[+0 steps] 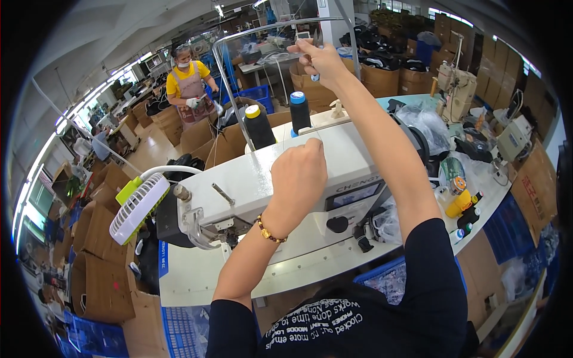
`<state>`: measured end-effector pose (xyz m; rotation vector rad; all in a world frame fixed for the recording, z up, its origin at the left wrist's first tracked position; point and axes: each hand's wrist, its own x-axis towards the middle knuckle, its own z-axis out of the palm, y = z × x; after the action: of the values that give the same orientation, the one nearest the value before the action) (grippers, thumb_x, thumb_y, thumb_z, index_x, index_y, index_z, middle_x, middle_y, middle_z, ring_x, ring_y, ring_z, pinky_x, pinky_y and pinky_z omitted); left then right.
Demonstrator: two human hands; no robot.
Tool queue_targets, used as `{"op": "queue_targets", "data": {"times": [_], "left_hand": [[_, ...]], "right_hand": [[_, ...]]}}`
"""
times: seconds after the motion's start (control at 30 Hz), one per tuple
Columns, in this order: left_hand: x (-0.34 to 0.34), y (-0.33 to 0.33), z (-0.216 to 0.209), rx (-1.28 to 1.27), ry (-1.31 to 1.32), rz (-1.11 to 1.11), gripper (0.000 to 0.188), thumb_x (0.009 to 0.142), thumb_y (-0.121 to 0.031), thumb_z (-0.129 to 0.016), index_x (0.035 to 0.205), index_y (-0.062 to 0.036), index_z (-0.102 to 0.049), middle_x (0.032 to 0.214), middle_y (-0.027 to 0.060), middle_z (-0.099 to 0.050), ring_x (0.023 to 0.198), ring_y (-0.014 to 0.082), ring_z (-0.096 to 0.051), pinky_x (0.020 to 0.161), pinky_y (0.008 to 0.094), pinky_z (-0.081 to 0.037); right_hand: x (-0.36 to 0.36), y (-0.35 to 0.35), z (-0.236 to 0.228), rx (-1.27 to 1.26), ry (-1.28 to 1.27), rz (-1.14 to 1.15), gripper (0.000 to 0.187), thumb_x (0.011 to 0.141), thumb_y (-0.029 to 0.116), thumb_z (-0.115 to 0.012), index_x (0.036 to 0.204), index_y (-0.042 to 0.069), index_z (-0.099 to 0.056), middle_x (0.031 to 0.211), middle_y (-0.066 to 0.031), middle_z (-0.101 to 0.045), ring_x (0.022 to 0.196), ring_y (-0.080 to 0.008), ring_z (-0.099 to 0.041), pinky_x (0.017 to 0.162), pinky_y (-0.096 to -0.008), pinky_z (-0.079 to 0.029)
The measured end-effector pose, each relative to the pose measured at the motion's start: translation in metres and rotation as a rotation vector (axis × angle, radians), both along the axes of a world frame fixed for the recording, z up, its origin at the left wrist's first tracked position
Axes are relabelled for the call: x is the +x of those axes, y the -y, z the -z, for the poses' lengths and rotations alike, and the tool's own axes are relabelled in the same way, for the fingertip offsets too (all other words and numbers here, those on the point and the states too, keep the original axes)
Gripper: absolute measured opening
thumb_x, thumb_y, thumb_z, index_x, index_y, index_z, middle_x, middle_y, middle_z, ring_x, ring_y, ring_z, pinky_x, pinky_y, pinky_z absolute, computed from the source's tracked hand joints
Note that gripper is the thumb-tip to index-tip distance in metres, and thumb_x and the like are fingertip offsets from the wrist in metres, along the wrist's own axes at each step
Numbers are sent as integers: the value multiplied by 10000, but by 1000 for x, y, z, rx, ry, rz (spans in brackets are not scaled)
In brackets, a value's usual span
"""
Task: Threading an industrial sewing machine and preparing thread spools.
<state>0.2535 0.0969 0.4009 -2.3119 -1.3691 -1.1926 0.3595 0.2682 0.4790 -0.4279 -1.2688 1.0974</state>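
Left hand (297,173) is curled into a loose fist and rests on top of the white sewing machine (268,197); whether anything lies inside the fist cannot be told. Right hand (322,59) is raised well above the machine, fingers pinched together at the metal thread guide rail (262,30) that arches overhead (any thread between the fingertips is too fine to see). Two dark thread cones stand behind the machine head, just beyond the left hand: one with a yellow cap (258,126), one with a blue cap (299,112). A small white-and-green fan (138,207) sits at the machine's left end. Cardboard boxes (101,280) crowd the floor to the left. Another person in a yellow shirt (190,89) stands well apart, farther back.
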Motion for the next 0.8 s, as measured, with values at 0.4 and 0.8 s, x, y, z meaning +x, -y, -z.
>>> {"op": "queue_targets", "data": {"times": [0.4, 0.8], "left_hand": [[4, 0, 3, -45, 103, 117, 98, 759, -80, -516, 775, -2, -573, 512, 112, -513, 426, 227, -471, 423, 305, -351], [6, -57, -49, -503, 878, 542, 213, 827, -137, -476, 933, 33, -548, 558, -32, -439, 473, 30, -368, 417, 163, -277]], "right_hand": [[-3, 8, 7, 156, 56, 346, 148, 714, 160, -641, 716, 13, -621, 627, -10, -548, 538, -37, -452, 417, -181, -329], [55, 86, 21, 3, 287, 122, 220, 764, 204, -603, 827, -5, -579, 620, -32, -552, 418, -23, -394, 338, -170, -253]]}}
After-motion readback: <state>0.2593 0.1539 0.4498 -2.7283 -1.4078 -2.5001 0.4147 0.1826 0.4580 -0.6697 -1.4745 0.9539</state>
